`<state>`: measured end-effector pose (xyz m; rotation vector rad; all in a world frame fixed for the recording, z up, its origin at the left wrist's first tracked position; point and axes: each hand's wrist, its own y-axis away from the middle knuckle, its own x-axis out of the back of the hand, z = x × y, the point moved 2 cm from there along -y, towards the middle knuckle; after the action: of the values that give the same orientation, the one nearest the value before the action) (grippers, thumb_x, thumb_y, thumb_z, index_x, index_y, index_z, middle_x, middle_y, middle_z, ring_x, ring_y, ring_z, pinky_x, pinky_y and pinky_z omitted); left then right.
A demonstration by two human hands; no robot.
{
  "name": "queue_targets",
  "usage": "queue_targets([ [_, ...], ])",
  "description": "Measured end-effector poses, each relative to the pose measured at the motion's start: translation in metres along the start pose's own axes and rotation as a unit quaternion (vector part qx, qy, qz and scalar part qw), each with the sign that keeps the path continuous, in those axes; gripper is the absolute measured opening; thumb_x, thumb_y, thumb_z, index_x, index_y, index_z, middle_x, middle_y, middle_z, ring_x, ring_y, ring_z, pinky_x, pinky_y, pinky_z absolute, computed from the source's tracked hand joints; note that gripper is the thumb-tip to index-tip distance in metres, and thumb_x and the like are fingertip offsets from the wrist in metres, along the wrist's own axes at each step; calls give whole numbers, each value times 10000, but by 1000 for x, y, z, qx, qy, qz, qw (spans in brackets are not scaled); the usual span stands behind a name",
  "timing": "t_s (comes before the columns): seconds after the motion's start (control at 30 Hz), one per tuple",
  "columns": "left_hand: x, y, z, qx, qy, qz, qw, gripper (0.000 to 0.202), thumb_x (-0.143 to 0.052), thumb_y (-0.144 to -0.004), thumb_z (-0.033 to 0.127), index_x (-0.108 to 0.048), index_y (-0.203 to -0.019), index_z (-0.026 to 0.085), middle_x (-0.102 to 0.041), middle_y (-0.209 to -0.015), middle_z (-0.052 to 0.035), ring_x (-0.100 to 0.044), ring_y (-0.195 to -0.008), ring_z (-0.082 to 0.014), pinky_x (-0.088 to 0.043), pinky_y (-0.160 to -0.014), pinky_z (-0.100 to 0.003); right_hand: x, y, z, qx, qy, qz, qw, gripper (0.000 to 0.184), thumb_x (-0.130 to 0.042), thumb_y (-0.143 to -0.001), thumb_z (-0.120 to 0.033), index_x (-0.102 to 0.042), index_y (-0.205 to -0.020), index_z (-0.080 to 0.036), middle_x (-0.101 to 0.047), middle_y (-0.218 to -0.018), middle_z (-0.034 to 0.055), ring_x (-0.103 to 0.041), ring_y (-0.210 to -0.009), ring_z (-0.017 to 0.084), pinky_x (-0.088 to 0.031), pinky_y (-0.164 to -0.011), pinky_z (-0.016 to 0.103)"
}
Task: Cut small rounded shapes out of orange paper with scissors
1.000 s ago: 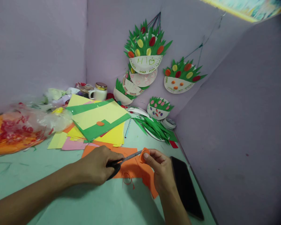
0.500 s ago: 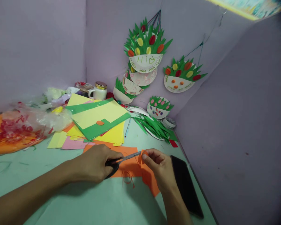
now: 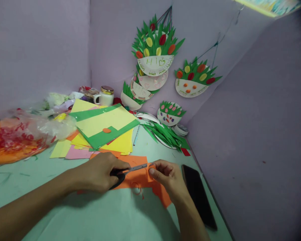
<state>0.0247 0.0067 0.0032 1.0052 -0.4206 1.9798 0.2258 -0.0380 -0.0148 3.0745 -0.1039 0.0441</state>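
My left hand is closed round the black handles of a pair of scissors. The blades point right and meet a small piece of orange paper. My right hand pinches that piece between thumb and fingers. Beneath both hands lie larger orange sheets, one running out under my right hand. A thin curled orange paper strip rests at their front edge. A cut orange oval sits on the stacked green and pale yellow sheets further back.
A black phone-like slab lies right of my right hand. Green paper leaves and a pencil are behind. Plastic bags and a lidded white mug stand back left. Decorated paper-plate baskets hang on the wall.
The scissors and my left hand have shifted slightly left, and the pinched orange piece has moved a little left too. My right hand keeps its pinch.
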Motion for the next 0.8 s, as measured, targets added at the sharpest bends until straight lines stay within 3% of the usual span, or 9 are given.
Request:
queue_targets([
  [0.17, 0, 0, 1, -4, 31, -7, 999, 133, -387, -623, 85, -314, -617, 196, -367, -530, 72, -328, -501, -78, -242, -494, -201, -4, 1, -2, 4, -38, -5, 999, 171, -744, -575, -298, -649, -586, -157, -566, -508, -27, -456, -493, 81, -345, -509, 210],
  [0.8, 1, 4, -1, -11, -2, -11, 1000, 121, -398, -594, 78, -384, -628, 193, -363, -524, 66, -318, -495, -81, -232, -488, -209, 0, 2, 2, 11, 44, -11, 999, 167, -702, -624, -297, -644, -634, -141, -554, -559, -9, -455, -533, 97, -340, -521, 228],
])
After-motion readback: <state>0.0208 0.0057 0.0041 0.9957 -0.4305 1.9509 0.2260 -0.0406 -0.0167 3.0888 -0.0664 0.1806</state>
